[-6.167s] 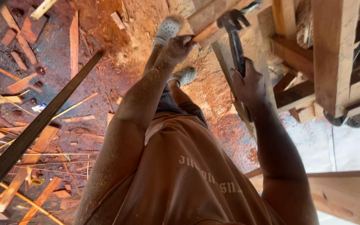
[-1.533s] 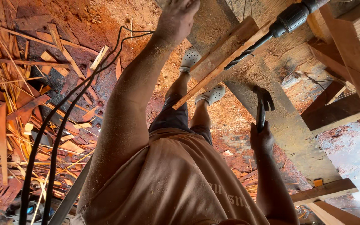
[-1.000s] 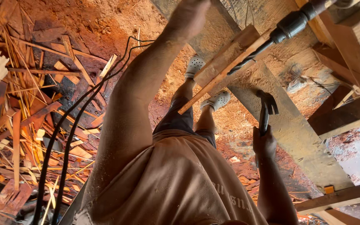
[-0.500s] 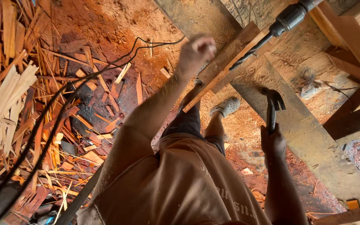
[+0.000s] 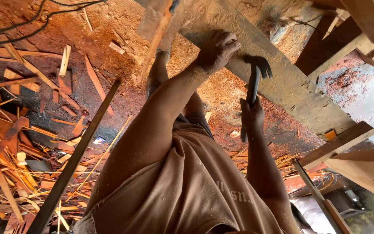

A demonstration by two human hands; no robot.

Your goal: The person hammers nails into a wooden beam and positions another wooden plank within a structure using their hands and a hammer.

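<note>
- Since the earlier frame, the left hand (image 5: pixel 218 50) had been brought down from the narrow strip and set on the wide dusty plank (image 5: pixel 282 82), fingers curled shut against its near edge; whether something small was pinched there could not be told.
- The right hand (image 5: pixel 252 118) was seen wrapped tight round the handle of the claw hammer (image 5: pixel 255 80), whose head was held up just beside the left hand and close over the plank.
- No nail or fresh mark could be made out on the plank, so the striking was judged barely begun, with the fastening work mostly left.
- The narrow wooden strip (image 5: pixel 154 32) was left lying across the plank's far end, apart from both hands.
- Below, a floor of red sawdust (image 5: pixel 122 26) was seen, littered with offcuts and splinters (image 5: pixel 18 143) heaped to the left.
- A long dark bar (image 5: pixel 76 158) was found slanting across the scraps, and black cables (image 5: pixel 22 24) trailed along the top left.
- Heavy timber framing (image 5: pixel 338 47) was noted at the upper right, with pale boards (image 5: pixel 360 169) low on the right.
</note>
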